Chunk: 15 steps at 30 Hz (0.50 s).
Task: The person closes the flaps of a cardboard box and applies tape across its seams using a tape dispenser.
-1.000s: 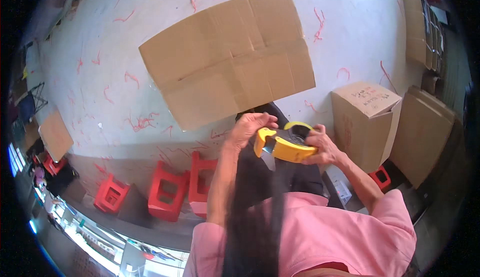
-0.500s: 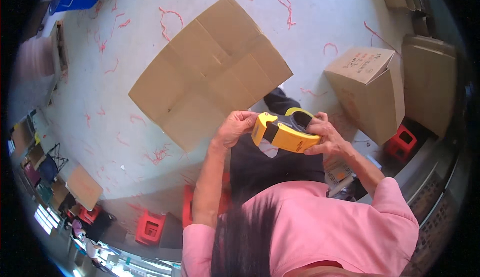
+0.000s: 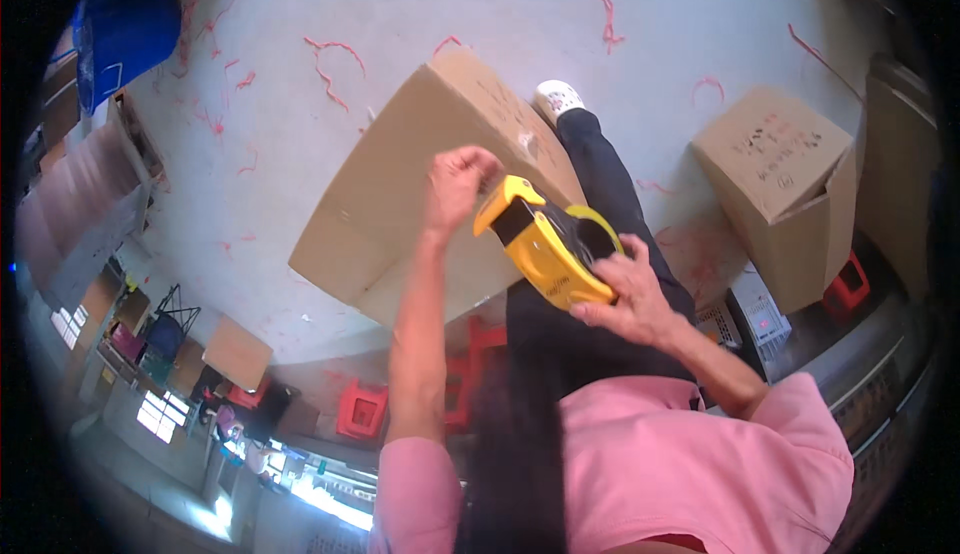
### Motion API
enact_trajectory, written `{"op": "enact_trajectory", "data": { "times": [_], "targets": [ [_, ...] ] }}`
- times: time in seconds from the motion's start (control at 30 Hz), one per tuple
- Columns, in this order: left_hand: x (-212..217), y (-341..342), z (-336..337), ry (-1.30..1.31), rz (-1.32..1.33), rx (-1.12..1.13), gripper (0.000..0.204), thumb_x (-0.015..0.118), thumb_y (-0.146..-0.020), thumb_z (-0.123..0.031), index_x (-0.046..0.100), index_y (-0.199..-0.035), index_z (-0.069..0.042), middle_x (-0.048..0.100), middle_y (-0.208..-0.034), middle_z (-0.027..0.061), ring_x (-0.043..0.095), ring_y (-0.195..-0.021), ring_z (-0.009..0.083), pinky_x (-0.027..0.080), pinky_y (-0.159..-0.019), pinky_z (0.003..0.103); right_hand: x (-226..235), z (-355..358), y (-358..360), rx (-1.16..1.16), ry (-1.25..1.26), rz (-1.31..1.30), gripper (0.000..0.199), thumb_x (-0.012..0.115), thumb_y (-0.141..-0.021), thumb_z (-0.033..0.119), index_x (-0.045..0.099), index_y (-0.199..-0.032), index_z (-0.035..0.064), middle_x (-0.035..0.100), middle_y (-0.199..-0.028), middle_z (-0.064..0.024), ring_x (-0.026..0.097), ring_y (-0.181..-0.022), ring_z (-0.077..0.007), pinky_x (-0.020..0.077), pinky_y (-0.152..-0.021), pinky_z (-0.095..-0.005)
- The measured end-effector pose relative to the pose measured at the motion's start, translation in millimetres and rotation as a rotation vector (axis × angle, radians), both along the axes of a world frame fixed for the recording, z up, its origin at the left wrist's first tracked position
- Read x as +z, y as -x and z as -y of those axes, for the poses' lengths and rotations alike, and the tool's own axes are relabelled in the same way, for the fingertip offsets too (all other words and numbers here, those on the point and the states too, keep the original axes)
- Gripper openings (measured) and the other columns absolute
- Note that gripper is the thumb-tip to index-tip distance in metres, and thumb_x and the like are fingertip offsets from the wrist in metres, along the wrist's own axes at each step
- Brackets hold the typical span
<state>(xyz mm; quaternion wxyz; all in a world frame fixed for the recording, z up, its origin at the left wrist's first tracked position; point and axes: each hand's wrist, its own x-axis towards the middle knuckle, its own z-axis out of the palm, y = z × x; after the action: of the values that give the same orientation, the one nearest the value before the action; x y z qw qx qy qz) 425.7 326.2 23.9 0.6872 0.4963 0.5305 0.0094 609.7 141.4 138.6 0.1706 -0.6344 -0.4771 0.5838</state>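
My right hand (image 3: 635, 292) grips a yellow and black tape dispenser (image 3: 550, 257), its fingers around the roll side and the thumb on the frame. Beside the dispenser's front end, my left hand (image 3: 458, 189) is closed in a pinch, slightly blurred. What lies between those fingertips is too small to make out. Below and beyond both hands a brown cardboard box (image 3: 385, 184) stands tilted on the floor, with a broad plain face and a narrower printed side showing. My leg in dark trousers, with a white shoe (image 3: 557, 100), rests along the box's right side.
Another cardboard box (image 3: 775, 154) stands at the right, with more cardboard (image 3: 900, 164) behind it. Red plastic stools (image 3: 362, 409) are at the lower left and right. A blue bin (image 3: 128, 39) sits far left. Red string scraps (image 3: 335, 69) litter the floor.
The cardboard box has tipped, so its printed side now shows. My left hand has moved up and away from my body. The dispenser is more steeply angled, and my white shoe has come into view.
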Motion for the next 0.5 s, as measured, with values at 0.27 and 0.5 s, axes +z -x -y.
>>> {"op": "enact_trajectory", "data": {
  "times": [0.27, 0.5],
  "targets": [
    [-101, -22, -232, -0.224, -0.402, -0.383, 0.022, 0.055, -0.085, -0.023, 0.064, -0.078, -0.005, 0.056, -0.067, -0.0012, 0.049, -0.063, 0.0086, 0.042, -0.060, 0.025, 12, 79, -11, -0.214, 0.183, -0.194, 0.037, 0.070, -0.069, 0.041, 0.064, -0.085, 0.0080, 0.054, -0.065, -0.0056, 0.054, -0.066, -0.0214, 0.0297, -0.093, -0.0447],
    [-149, -15, -255, -0.170, -0.490, -0.398, 0.025, 0.053, -0.085, -0.028, 0.062, -0.080, -0.006, 0.058, -0.075, -0.0002, 0.049, -0.070, 0.0105, 0.043, -0.066, 0.027, -10, 13, -12, -0.159, 0.101, -0.354, 0.037, 0.070, -0.072, 0.040, 0.064, -0.088, 0.0069, 0.061, -0.074, -0.0046, 0.058, -0.071, -0.0192, 0.0268, -0.096, -0.0445]
  ]
}}
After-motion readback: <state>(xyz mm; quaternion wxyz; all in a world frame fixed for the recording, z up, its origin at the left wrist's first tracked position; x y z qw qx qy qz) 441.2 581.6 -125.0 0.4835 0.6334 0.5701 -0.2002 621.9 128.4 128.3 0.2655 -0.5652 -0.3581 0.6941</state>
